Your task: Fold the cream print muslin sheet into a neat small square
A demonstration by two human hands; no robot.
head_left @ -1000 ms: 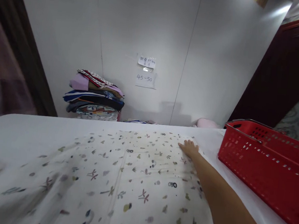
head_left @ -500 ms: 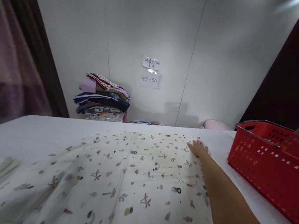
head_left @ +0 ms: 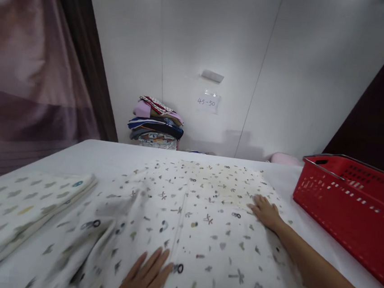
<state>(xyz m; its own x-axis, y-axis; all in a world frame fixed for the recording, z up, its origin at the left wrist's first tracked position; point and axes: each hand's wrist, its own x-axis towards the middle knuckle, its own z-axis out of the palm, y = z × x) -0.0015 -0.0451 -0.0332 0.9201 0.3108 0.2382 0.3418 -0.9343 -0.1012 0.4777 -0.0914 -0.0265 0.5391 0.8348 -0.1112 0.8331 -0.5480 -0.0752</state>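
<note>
The near end of the white printed cloth [head_left: 217, 248] is cut off at 6 o'clock, so I can't tell which way is longest. It lies in the middle of the white table [head_left: 104, 157], its far edge facing 12 o'clock, with a thin crease running down from there toward 6. Toward 8 o'clock it is bunched into lumps. The left hand [head_left: 145, 277] lies flat on it at 7 o'clock, fingers a bit apart, wrist out of sight. The right hand [head_left: 267, 212] lies on it at 2 o'clock, fingers spread. The red plastic basket [head_left: 344, 217] at 3 o'clock and the folded cloth [head_left: 33, 208] at 9 are cut off too.
</note>
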